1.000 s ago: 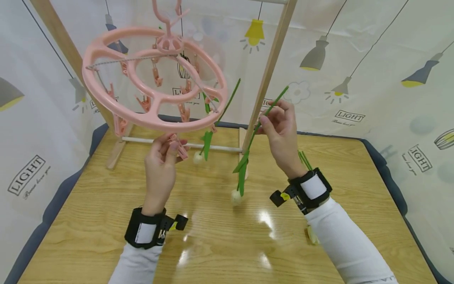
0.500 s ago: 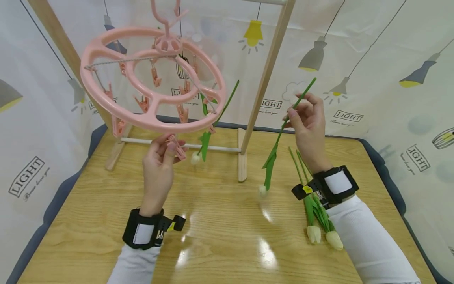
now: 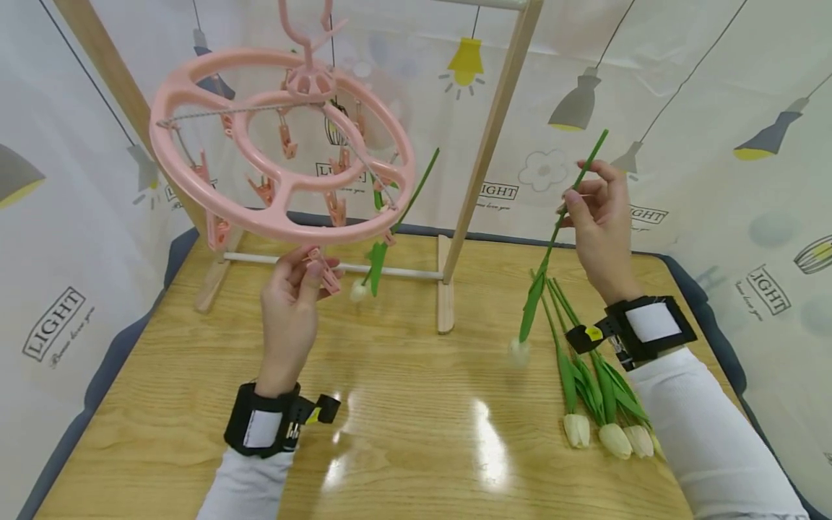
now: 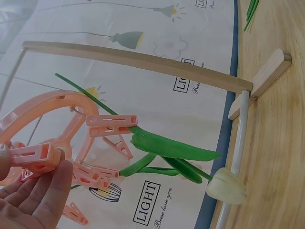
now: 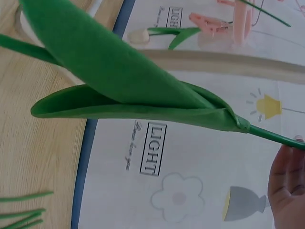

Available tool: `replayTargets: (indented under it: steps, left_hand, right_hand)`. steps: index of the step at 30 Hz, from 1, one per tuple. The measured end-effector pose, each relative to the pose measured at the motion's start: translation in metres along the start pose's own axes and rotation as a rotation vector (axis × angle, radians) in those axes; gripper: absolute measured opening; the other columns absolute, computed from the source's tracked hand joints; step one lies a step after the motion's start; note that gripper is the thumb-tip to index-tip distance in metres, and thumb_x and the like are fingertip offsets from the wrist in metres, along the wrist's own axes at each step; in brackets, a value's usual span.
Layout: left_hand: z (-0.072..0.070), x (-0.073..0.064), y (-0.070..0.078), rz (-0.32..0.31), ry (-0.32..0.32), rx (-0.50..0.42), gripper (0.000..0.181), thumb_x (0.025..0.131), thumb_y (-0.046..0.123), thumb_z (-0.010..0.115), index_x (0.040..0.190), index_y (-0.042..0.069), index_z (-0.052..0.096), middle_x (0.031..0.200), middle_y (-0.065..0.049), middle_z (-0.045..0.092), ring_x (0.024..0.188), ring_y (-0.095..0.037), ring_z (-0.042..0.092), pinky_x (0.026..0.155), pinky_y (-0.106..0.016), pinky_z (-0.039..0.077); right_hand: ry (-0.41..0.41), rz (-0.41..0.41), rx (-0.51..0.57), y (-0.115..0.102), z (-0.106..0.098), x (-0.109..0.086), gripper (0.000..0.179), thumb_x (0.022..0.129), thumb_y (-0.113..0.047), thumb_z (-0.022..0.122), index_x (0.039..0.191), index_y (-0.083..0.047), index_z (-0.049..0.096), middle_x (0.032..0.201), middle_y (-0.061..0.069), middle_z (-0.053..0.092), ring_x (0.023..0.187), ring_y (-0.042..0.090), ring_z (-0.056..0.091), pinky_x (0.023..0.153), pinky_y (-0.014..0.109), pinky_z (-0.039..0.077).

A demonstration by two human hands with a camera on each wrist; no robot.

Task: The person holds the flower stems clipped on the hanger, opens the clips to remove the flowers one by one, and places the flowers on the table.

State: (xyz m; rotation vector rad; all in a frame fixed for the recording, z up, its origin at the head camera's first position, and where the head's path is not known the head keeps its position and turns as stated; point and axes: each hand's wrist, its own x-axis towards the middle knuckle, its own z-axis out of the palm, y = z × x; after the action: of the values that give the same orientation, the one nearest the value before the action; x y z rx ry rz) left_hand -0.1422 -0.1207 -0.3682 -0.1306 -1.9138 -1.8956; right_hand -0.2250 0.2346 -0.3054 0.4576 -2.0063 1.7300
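My left hand [image 3: 290, 310] pinches a pink clothespin [image 3: 323, 269] at the near rim of the round pink hanger [image 3: 305, 232]. In the left wrist view that clothespin [image 4: 35, 155] sits between thumb and fingers. My right hand [image 3: 601, 224] holds a white tulip [image 3: 534, 307] by its green stem, bloom hanging downward, over the table's right part. Its leaves [image 5: 143, 102] fill much of the right wrist view, where the bloom is out of frame. Another white tulip [image 4: 226, 186] hangs bloom down among the hanger's clothespins.
Several white tulips [image 3: 614, 439] lie on the wooden table [image 3: 403, 419] at the right, partly behind the right forearm. A wooden stand [image 3: 487, 137] with a white lower bar [image 3: 409, 271] rises around the hanger. More pink clothespins [image 3: 263, 189] dangle from it. A printed curtain [image 3: 702, 94] encloses the table.
My right hand has moved right with its tulip, away from the stand and hanger. The tulips lying on the table have come into fuller view. My left hand stays at the clothespin.
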Motion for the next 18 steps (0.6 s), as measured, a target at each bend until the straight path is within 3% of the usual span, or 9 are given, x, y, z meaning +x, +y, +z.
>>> replayTargets:
  steps: [9,18]
  left_hand:
    - [0.001,-0.001,0.002,-0.007,-0.004,0.005,0.033,0.1,0.01,0.049,0.127,-0.009,0.052,0.103,-0.015,0.067,0.084,-0.01,0.068,0.07,-0.012,0.058]
    - [0.0,-0.001,0.002,-0.006,-0.009,-0.008,0.034,0.1,0.01,0.05,0.128,-0.008,0.052,0.098,0.001,0.067,0.084,-0.01,0.068,0.07,-0.012,0.059]
  right_hand:
    - [-0.033,0.036,-0.333,0.009,-0.025,0.005,0.039,0.1,-0.006,0.047,0.139,-0.009,0.043,0.092,-0.007,0.051,0.078,0.01,0.056,0.063,0.011,0.05]
    - [-0.058,0.106,-0.521,0.019,-0.052,0.007,0.042,0.102,-0.01,0.045,0.143,-0.011,0.038,0.094,-0.012,0.046,0.075,0.001,0.053,0.062,0.007,0.046]
